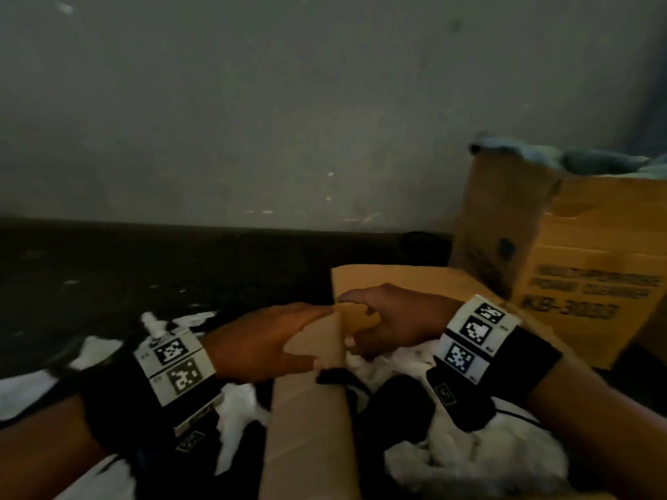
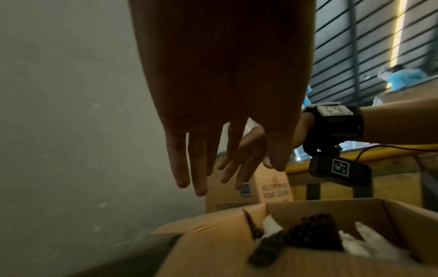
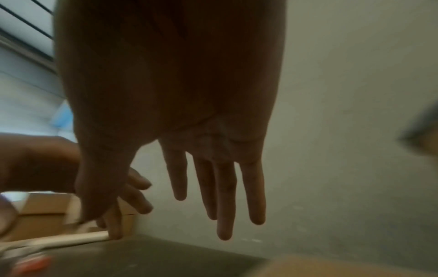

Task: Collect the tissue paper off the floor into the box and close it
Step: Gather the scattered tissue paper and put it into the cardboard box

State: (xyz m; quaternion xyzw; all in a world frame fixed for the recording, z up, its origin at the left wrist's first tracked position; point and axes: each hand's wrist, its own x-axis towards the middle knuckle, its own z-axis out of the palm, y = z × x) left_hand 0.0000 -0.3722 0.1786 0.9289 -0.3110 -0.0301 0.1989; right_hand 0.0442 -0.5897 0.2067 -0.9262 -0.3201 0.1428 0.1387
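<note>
- On the dark floor (image 1: 108, 276) at far left lie white scraps of tissue paper (image 1: 97, 350), just beside and behind my left wrist band.
- My left hand (image 1: 267, 341) reaches rightward with straight fingers laid flat on a raised cardboard flap (image 1: 314, 402); the wrist view shows the fingers (image 2: 199, 168) extended and spread, gripping nothing.
- The flap stands across the middle of the open box (image 2: 308, 262), hiding part of the inside from the head view.
- My right hand (image 1: 389, 319) meets the left at the flap's top edge. In the head view its thumb and fingers seem to pinch that edge, though blur makes this uncertain, and the right wrist view shows only long, straight fingers (image 3: 225, 196).
- Inside the box, white tissue sits mixed with a dark, patterned material (image 2: 308, 236).
- Both wrists wear black bands carrying white blocks printed with black-and-white square markers.
- At right, behind the box, a second carton (image 1: 563, 254) stands against the grey wall (image 1: 252, 102), with something blue-grey bulging from its top. Its printing reads "MULTIPURPOSE FOAM CLEANER".
</note>
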